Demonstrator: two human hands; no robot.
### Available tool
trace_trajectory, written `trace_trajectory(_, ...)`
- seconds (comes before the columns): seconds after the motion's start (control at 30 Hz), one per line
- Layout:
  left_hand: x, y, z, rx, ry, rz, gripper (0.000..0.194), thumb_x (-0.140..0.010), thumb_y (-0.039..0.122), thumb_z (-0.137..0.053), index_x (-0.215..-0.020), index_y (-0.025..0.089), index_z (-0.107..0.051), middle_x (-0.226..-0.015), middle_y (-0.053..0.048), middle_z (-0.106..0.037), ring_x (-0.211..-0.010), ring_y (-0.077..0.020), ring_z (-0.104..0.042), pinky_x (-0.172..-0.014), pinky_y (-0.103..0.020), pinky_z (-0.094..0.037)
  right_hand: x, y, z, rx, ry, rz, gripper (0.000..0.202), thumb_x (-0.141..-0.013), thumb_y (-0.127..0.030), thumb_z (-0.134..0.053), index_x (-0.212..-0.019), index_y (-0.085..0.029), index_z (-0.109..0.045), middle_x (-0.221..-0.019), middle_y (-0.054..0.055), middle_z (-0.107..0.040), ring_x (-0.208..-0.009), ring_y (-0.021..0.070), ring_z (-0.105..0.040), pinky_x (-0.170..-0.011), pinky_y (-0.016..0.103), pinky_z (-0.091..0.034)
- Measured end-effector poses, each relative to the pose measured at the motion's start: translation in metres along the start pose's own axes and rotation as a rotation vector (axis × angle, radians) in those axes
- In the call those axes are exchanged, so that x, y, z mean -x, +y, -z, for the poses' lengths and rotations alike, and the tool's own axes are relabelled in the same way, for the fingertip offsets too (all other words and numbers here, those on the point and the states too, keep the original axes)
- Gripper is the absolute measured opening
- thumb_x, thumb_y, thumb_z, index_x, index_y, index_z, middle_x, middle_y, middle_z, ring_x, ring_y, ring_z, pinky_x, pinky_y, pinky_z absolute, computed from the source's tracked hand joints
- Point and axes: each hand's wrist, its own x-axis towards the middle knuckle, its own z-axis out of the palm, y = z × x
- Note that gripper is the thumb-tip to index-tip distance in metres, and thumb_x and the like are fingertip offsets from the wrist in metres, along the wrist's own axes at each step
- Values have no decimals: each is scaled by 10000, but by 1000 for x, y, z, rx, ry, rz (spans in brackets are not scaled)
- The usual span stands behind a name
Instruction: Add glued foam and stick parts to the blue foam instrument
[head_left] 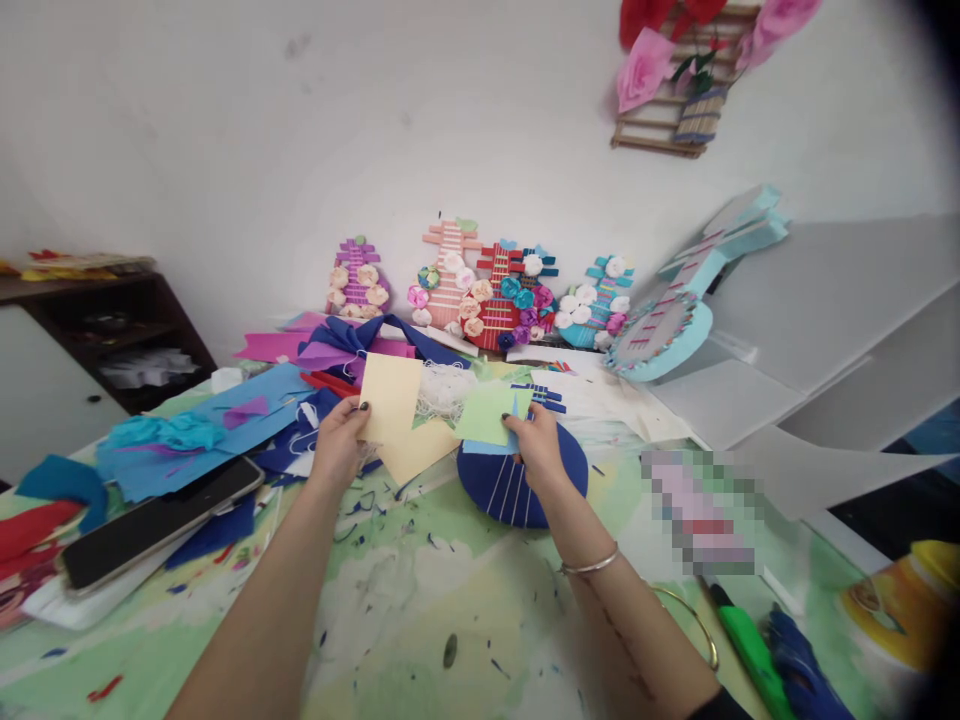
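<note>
My left hand (342,432) pinches the edge of a pale yellow paper sheet (391,395) between thumb and fingers. Closed on a light green paper sheet (486,410) is my right hand (536,435), with a bit of light blue paper showing along that sheet's lower edge. Behind and below the right hand lies a dark blue pipa-shaped craft piece (495,490) with white strings; the hand and paper cover part of it. A tangle of white thread (445,388) sits beyond the two sheets.
Decorated instrument-shaped crafts (499,290) stand against the wall. At left lie a phone (161,525) and blue felt (277,385). On the right are a green cutter (750,635), a gold ring (705,625) and a yellow container (904,605). Scraps litter the table (390,620).
</note>
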Motion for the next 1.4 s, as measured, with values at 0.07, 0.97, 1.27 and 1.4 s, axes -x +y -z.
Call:
trace_trajectory(0.07,2,2,-3,59,-6,10,358,-552,356,-686,-833,181,-551,-699,4,-645,-591,-148,-597,-584,-263,-471,4,4,-6,35,-70,-25,328,-624,-227,-615,-943,-175,-558,-491,-49,-557,-308,94,-397,-268,196,-265)
trace_trajectory(0.97,26,2,-29,246,-236,134,387,-611,390,-738,-893,147,-632,-760,-39,-702,-686,-186,-659,-608,-281,-521,74,-9,46,828,-551,-11,249,-711,-232,-539,-467,-195,-569,-450,23,-621,-384,141,-571,-389,217,-368)
trace_trajectory(1.27,75,-13,-73,318,-371,191,400,-678,438,-677,-958,154,-641,-916,-71,-703,-837,-209,-652,-721,-309,-519,85,11,51,483,-247,155,250,-720,-303,-585,-950,-211,-619,-710,10,-677,-480,143,-611,-461,244,-439)
trace_trajectory(1.4,100,-14,-87,289,-455,217,328,-703,426,-659,-894,160,-662,-876,-61,-709,-790,-193,-652,-700,-278,-507,84,22,55,175,-217,113,231,-665,-336,-656,-824,-173,-613,-669,32,-673,-553,170,-636,-496,265,-479)
